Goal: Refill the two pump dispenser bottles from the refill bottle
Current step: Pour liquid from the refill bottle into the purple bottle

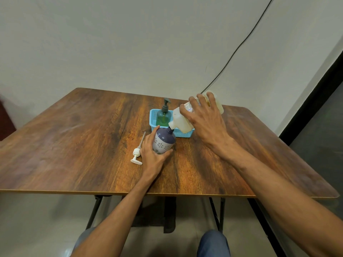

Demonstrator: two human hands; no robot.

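Note:
A purple bottle with white flowers (163, 140) stands on the table, tilted a little, its neck open. My left hand (153, 154) grips its lower body. My right hand (205, 115) holds the whitish refill bottle (181, 121) tipped down to the left, its spout at the purple bottle's neck. The white pump head with its tube (137, 154) lies on the table left of my left hand. A green pump bottle with a dark pump (163, 115) stands in a blue basket (183, 133) behind.
The wooden table (83, 145) has its front edge close to me and its right edge near a dark door frame. A black cable (241, 45) runs down the wall behind the table. My knees show below the table.

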